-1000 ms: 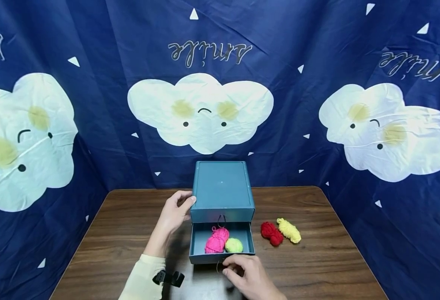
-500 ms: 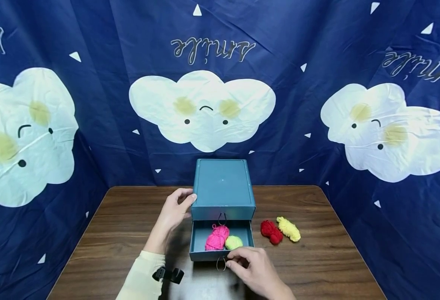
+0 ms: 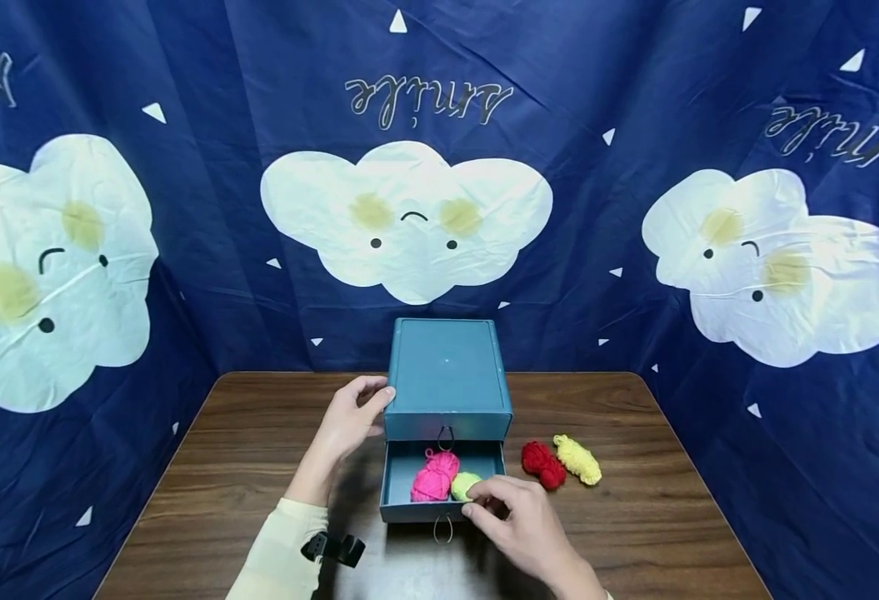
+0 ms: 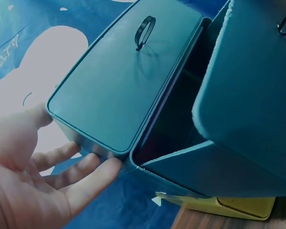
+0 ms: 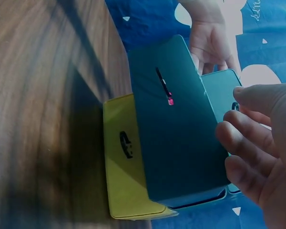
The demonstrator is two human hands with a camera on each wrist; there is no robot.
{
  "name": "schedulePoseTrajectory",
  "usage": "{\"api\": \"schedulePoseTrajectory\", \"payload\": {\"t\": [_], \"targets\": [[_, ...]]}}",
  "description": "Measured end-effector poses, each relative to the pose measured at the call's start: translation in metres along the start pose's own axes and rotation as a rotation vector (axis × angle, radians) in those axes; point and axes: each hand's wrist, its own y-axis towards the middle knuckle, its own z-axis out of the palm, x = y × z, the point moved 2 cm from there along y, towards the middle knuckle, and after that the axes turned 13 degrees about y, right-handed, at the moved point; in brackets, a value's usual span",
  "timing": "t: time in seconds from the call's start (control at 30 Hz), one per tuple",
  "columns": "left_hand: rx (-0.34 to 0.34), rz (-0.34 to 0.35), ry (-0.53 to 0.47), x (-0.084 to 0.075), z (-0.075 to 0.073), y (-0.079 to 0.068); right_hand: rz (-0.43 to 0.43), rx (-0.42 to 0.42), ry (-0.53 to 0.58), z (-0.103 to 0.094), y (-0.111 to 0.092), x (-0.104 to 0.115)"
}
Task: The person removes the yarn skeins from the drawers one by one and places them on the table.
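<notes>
A blue-green drawer cabinet stands on the table, its lower visible drawer pulled out. Inside lie a pink yarn skein and a light green yarn ball. My left hand rests its fingertips against the cabinet's left side. At the drawer's front right corner is my right hand, fingers loosely bent over the front edge and partly covering the green ball. Nothing shows between those fingers in the right wrist view. A ring pull hangs from the drawer front.
A red yarn skein and a yellow yarn skein lie right of the cabinet on the wooden table. The wrist views show a yellow drawer under the pulled-out one. Blue cloth with clouds hangs around the table.
My right hand has left the ring pull and moved up and right to the drawer's front edge, near the green ball. The left hand stays at the cabinet's side. The drawer remains pulled out.
</notes>
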Motion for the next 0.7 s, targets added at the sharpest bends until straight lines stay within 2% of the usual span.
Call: {"api": "schedulePoseTrajectory", "payload": {"t": [0.23,0.47,0.7], "targets": [[-0.055,-0.022,0.055,-0.003,-0.001,-0.001,-0.009,0.006,-0.031,-0.006,0.014,0.0],[-0.07,-0.025,0.067,-0.003,0.001,0.0,0.027,0.079,-0.053,-0.005,0.022,-0.005],[-0.065,-0.012,0.082,-0.005,0.003,-0.001,0.018,0.114,-0.089,0.0,0.024,-0.016]]}}
